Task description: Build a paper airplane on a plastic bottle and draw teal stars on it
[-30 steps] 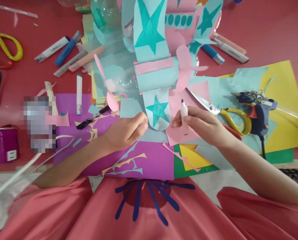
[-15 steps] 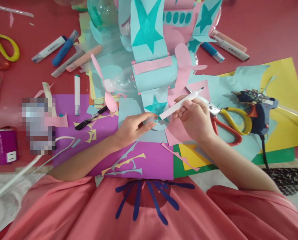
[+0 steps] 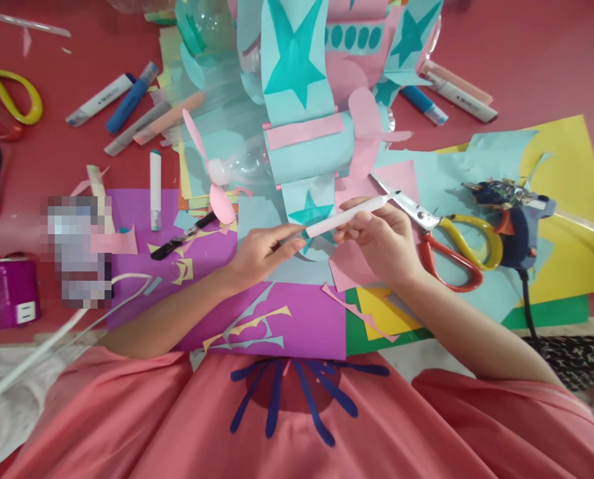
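A white marker (image 3: 344,219) lies slantwise in my right hand (image 3: 384,236), its dark tip pointing up and right. My left hand (image 3: 267,253) pinches a clear cap at the marker's lower left end, and the two touch. Just beyond stands a craft model of plastic bottles wrapped in light blue paper (image 3: 311,150), with teal stars and pink propellers (image 3: 364,133). Scissors with red and yellow handles (image 3: 429,223) lie open beside my right hand.
A dark blue glue gun (image 3: 521,233) lies at the right on coloured paper. Purple paper (image 3: 301,319) with cut scraps spreads in front. More markers (image 3: 155,189) lie left, near a black pen (image 3: 181,236). A purple power box (image 3: 7,293) sits far left.
The marker's lower left end has moved slightly left and now meets the cap in my left hand. My right hand has shifted a little left and down.
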### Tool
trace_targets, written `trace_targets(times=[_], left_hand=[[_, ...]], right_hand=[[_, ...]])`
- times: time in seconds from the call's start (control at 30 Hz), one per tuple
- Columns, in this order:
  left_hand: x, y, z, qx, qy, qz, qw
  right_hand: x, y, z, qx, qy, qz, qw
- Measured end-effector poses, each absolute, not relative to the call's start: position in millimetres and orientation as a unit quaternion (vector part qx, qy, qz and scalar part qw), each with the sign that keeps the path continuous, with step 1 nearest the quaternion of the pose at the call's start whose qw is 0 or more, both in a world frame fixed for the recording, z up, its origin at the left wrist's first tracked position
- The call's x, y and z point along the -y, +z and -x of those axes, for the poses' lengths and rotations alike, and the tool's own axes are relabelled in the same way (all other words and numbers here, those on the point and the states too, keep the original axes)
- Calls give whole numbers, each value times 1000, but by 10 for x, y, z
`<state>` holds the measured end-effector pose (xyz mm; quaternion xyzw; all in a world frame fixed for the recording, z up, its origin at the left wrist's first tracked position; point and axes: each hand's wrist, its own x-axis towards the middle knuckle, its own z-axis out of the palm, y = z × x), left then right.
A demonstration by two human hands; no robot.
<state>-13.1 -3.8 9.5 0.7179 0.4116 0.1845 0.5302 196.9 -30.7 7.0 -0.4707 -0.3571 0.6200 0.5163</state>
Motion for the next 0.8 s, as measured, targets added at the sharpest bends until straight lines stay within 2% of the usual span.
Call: trace_targets(times=[0.8], left_hand=[[24, -39, 135, -384, 149, -785, 463]], right_hand=[[378, 43, -1919, 396, 626, 444, 505]])
